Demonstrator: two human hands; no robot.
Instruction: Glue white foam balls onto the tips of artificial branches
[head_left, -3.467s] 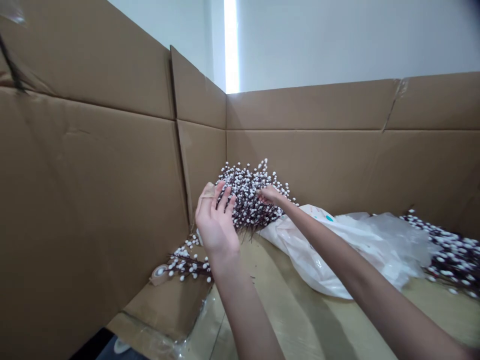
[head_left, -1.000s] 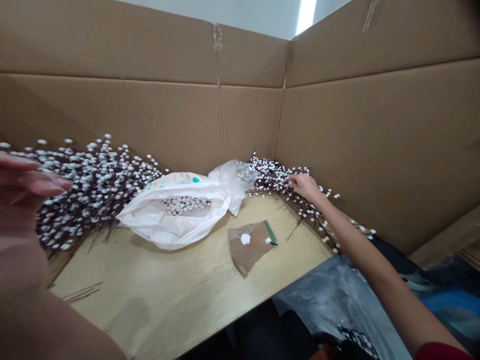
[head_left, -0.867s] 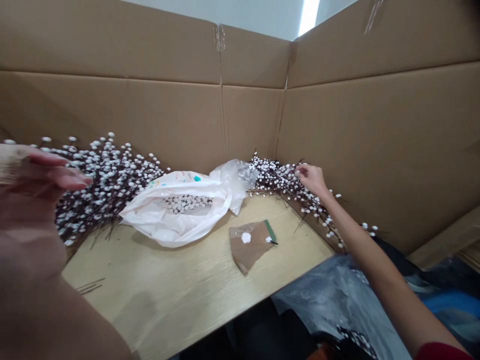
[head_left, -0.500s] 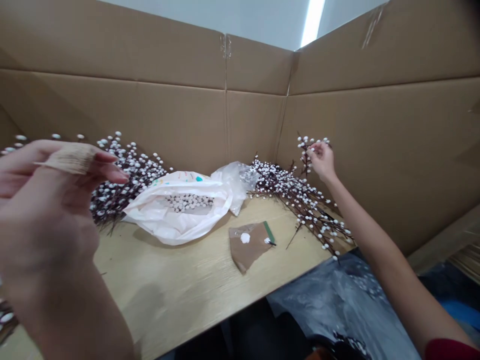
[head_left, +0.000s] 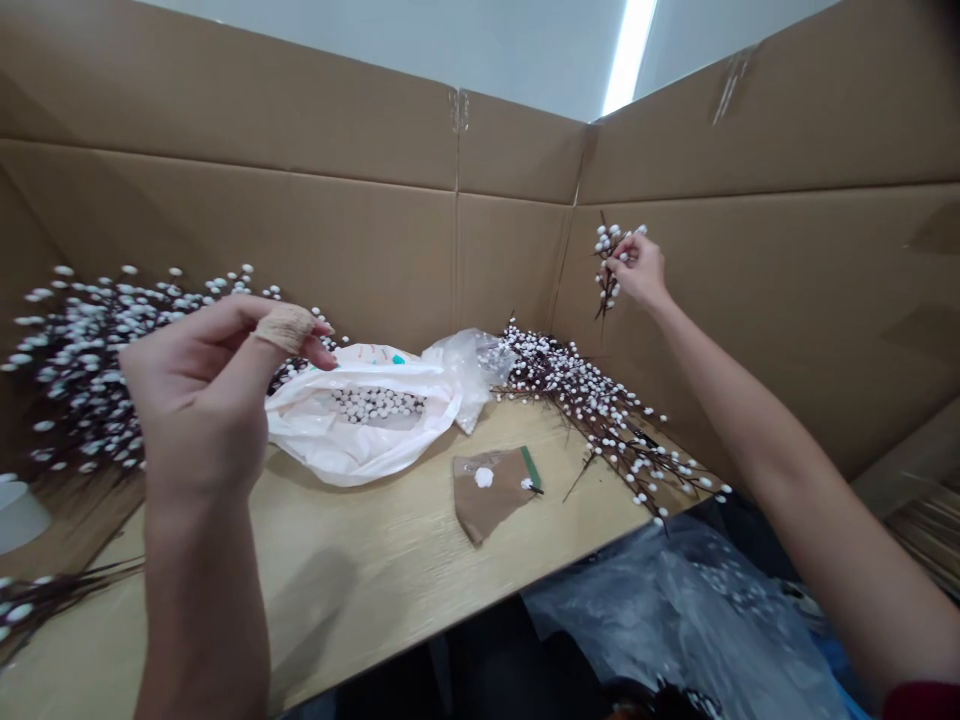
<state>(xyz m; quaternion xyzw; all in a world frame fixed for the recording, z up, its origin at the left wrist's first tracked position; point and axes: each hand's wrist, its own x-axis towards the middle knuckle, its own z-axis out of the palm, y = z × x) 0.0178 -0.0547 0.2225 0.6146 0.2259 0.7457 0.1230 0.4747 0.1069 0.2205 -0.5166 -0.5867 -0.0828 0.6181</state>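
Note:
My right hand (head_left: 639, 270) pinches a small dark twig with white berries (head_left: 606, 285), held up in front of the cardboard at the right. Below it lies a pile of similar berry branches (head_left: 577, 385) on the table. At the left my left hand (head_left: 225, 380), with tan tape round a finger, is raised with its fingers pressed together; anything between them is too small to make out. Behind its fingertips sits an open white bag (head_left: 352, 455) of loose white beads (head_left: 379, 403).
A brown sheet (head_left: 491, 510) with a white blob lies mid-table (head_left: 360, 560). Tall cardboard walls (head_left: 337, 230) stand behind. Another berry heap (head_left: 90, 350) and a white roll (head_left: 19, 515) are at the left. Clear plastic (head_left: 675, 600) hangs beyond the right edge.
My right hand has lifted the berry twig higher, away from the branch pile. My left hand has moved right and farther from the camera, toward the bag.

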